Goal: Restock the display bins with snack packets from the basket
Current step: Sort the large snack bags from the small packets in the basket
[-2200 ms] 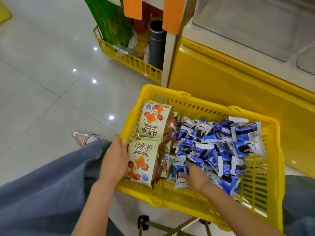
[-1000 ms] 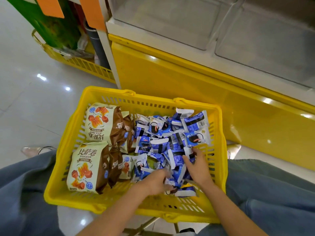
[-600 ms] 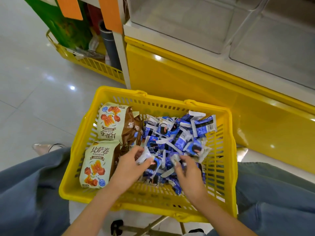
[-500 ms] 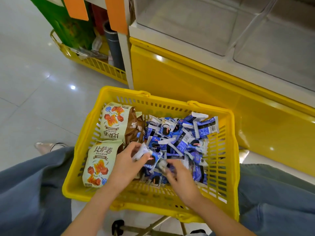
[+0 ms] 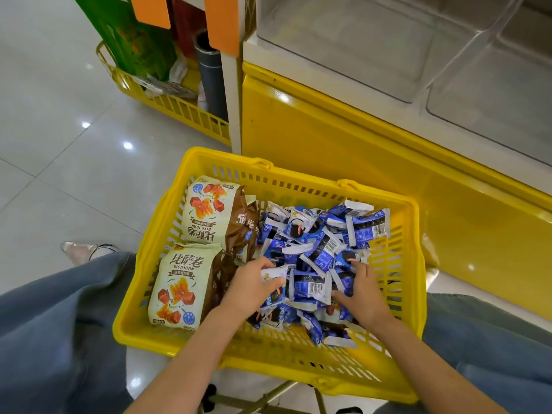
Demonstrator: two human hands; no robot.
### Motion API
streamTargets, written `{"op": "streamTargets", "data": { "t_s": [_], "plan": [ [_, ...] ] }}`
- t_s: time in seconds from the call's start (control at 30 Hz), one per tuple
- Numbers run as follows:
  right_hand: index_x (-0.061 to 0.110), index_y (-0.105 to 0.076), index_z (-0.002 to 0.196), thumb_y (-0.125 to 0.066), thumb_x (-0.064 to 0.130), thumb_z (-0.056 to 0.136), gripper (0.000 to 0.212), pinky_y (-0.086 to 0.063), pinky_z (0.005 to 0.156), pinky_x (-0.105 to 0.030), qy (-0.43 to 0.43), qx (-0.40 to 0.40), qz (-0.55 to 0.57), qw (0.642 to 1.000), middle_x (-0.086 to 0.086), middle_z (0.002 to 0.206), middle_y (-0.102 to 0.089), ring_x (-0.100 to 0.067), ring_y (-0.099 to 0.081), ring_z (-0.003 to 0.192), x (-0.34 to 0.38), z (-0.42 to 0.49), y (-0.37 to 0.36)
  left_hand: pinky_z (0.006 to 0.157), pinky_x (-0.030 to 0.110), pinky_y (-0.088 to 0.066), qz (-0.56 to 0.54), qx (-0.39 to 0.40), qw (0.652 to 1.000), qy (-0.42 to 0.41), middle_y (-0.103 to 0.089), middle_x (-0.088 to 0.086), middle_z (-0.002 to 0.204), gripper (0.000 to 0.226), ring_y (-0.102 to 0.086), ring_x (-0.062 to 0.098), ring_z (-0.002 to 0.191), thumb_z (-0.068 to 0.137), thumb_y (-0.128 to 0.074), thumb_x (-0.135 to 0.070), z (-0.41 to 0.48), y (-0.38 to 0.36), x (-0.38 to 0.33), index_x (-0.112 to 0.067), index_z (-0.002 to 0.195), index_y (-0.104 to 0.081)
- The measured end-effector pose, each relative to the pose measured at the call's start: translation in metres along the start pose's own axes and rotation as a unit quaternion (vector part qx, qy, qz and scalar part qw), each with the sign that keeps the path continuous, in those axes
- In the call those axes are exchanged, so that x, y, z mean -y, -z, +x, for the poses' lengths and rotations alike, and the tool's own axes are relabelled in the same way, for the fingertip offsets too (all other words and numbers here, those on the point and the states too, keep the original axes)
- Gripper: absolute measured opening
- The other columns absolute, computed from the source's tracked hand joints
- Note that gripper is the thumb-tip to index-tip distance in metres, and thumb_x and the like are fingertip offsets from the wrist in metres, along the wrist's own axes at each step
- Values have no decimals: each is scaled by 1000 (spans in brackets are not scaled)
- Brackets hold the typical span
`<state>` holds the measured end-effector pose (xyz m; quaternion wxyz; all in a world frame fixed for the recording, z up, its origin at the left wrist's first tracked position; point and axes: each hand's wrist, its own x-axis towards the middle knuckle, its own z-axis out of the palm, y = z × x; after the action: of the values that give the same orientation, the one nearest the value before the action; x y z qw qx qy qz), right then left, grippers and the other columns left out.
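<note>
A yellow plastic basket (image 5: 298,351) sits in front of me between my knees. Its right half holds a heap of small blue and white snack packets (image 5: 316,243). Two larger cream and brown bags (image 5: 185,282) lie along its left side. My left hand (image 5: 254,289) is in the heap with its fingers closed around small blue packets. My right hand (image 5: 363,294) presses into the heap from the right, fingers curled on packets. Between both hands a clump of packets is bunched together. Clear display bins (image 5: 373,40) stand above the yellow cabinet, with nothing visible inside.
The yellow cabinet front (image 5: 343,150) rises right behind the basket. A second yellow basket (image 5: 179,109) with a green bag and a dark tube stands at the upper left. Grey tiled floor (image 5: 53,138) lies to the left. My jeans-clad legs flank the basket.
My left hand left the basket's left rim and went into the blue packets. Both hands have drawn together, gathering a clump of packets between them.
</note>
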<state>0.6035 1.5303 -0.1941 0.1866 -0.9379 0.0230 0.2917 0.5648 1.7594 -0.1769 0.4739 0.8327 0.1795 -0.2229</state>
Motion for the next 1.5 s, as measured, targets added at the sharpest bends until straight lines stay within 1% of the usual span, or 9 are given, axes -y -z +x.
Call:
{"op": "streamTargets", "data": {
  "t_s": [0.17, 0.3, 0.5, 0.57, 0.7, 0.87, 1.17, 1.33, 1.5],
  "plan": [
    [12, -43, 132, -56, 12, 91, 43, -43, 56, -19, 5, -51, 35, 998, -10, 117, -56, -16, -58, 75, 4, -3, 11, 87, 34, -45, 181, 67, 979, 58, -55, 12, 123, 37, -53, 27, 110, 92, -56, -21, 18, -17, 12, -13, 127, -46],
    [22, -50, 126, -52, 14, 93, 34, -33, 36, -14, 56, -58, 117, 990, -1, 89, -64, -5, -48, 40, 7, -18, 24, 99, 33, -38, 231, -29, 971, -56, -46, 4, 130, 38, -45, 21, 118, 93, -52, -17, 24, -17, 7, -18, 129, -41],
    [18, -48, 125, -50, 21, 97, 28, -50, 82, -24, 82, 136, 146, 976, -5, 118, -61, -8, -60, 92, 27, -25, -6, 89, 36, -47, 97, -58, 983, -146, -44, 2, 128, 36, -54, 18, 103, 94, -51, -18, 48, -4, -43, -17, 129, -42],
    [18, -44, 128, -54, 26, 94, 36, -44, 83, -10, 65, 48, 166, 983, 3, 124, -54, 2, -55, 100, 32, -16, -3, 96, 33, -41, 103, -57, 979, -165, -42, 3, 131, 40, -47, 18, 116, 94, -52, -20, 60, -2, -55, -17, 132, -40],
    [5, -48, 122, -64, 30, 86, 46, -38, 92, -29, 46, -287, 71, 954, -10, 116, -54, -24, -50, 110, 32, 17, 39, 105, 36, -28, 161, -63, 972, -162, -42, 5, 136, 53, -36, 22, 127, 92, -54, -32, 84, -5, -71, -16, 139, -34],
    [6, -24, 144, -59, 30, 90, 69, -28, 109, -39, -1, -170, 90, 981, -14, 148, -27, -29, -26, 137, 23, 49, 57, 104, 39, -29, 266, -19, 957, -113, -41, 8, 135, 55, -34, 27, 126, 90, -56, -39, 104, -18, -71, -18, 137, -36],
    [12, -36, 133, -61, 39, 87, 59, -45, 99, -43, -39, -32, 309, 950, -6, 131, -49, -27, -49, 123, 21, 66, 54, 91, 34, -38, 61, -69, 995, -48, -54, 12, 116, 26, -48, 27, 113, 92, -57, -26, 115, -23, -76, -11, 112, -61],
    [16, -32, 139, -55, 45, 89, 63, -39, 102, -36, -13, -65, 356, 932, 0, 133, -44, -21, -42, 126, 32, 62, 50, 113, 47, -12, -114, -6, 991, 64, -17, 8, 154, 38, -2, 26, 144, 92, -44, -51, 107, -34, -95, -26, 118, -56],
    [19, -45, 127, -50, 37, 93, 38, -42, 93, -32, 57, -93, 378, 919, -3, 117, -51, -19, -48, 108, 60, 43, 50, 100, 42, -42, -176, -31, 984, 22, -47, 11, 128, 34, -49, 26, 120, 91, -56, -34, 89, -38, -104, -15, 119, -57]
  ]
}}
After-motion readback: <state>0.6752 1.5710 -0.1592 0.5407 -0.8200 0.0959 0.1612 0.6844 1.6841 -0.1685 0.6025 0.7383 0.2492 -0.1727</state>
